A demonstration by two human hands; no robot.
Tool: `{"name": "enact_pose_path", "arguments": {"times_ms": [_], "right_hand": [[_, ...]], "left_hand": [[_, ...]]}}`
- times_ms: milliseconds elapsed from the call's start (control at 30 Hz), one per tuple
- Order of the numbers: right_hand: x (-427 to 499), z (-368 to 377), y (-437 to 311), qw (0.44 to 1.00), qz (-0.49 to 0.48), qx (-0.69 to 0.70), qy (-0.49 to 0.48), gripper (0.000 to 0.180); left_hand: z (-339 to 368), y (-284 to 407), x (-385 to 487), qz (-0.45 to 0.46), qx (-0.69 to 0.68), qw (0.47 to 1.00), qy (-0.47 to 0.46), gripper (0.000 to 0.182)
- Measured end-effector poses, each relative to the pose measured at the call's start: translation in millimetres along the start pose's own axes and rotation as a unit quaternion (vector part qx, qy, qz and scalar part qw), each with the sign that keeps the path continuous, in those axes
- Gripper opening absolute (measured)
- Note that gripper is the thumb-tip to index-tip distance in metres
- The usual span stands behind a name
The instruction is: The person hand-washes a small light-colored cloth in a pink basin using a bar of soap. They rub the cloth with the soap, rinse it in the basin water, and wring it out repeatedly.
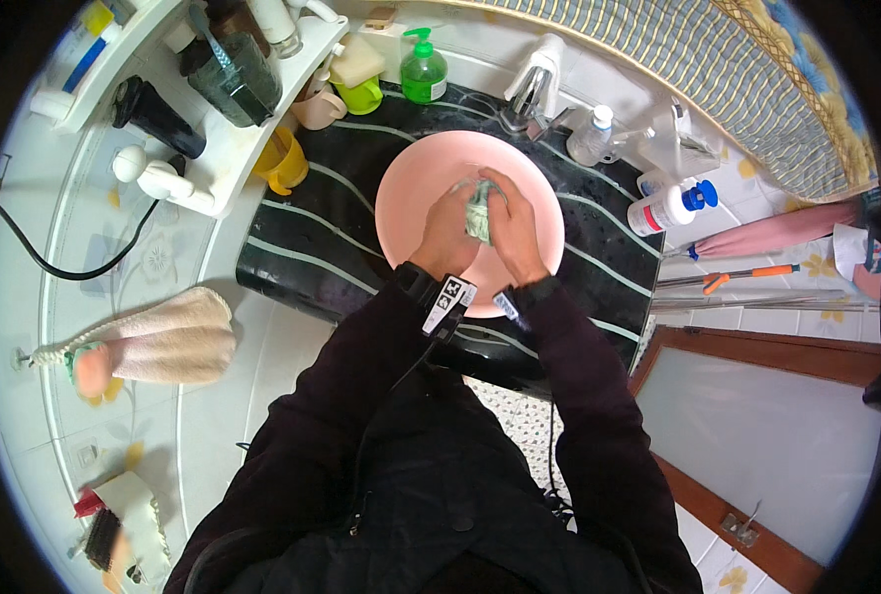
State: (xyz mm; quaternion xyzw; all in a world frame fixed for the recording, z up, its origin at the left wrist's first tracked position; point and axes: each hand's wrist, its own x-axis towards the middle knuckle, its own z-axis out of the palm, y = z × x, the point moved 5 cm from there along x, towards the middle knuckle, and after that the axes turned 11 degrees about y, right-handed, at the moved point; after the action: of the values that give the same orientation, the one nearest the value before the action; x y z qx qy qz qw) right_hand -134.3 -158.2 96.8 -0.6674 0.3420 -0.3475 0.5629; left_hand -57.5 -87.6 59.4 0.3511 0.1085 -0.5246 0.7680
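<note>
A round pink basin (403,193) sits on the black counter with pale wavy stripes (299,252). Over the inside of the basin, both hands close around a small, pale green and white crumpled cloth (478,215). My left hand (446,232) grips it from the left, fingers curled at its upper edge. From the right, my right hand (513,223) holds the same cloth, its fingertips bent over the top. The cloth's outer parts are hidden by the fingers. Whether water lies in the basin I cannot tell.
Behind the basin stand a green soap pump bottle (424,74), a metal faucet (531,93) and a clear bottle with a white cap (590,137). A yellow cup (283,160) is at the left, a white bottle with a blue cap (659,211) at the right. A white shelf (225,160) overhangs the left side.
</note>
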Motion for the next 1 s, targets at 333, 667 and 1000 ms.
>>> {"name": "enact_pose_path", "arguments": {"times_ms": [333, 667, 1000], "right_hand": [[-21, 13, -25, 0.988, -0.122, -0.064, 0.070, 0.048], [-34, 12, -32, 0.988, -0.143, -0.065, 0.006, 0.041], [8, 9, -17, 0.973, -0.137, -0.179, 0.042, 0.041]], "left_hand": [[1, -4, -5, 0.034, 0.129, 0.988, -0.074, 0.030], [5, 16, -8, 0.101, 0.105, 0.964, -0.224, 0.042], [-7, 13, 1, 0.170, 0.320, 0.927, -0.094, 0.038]]}}
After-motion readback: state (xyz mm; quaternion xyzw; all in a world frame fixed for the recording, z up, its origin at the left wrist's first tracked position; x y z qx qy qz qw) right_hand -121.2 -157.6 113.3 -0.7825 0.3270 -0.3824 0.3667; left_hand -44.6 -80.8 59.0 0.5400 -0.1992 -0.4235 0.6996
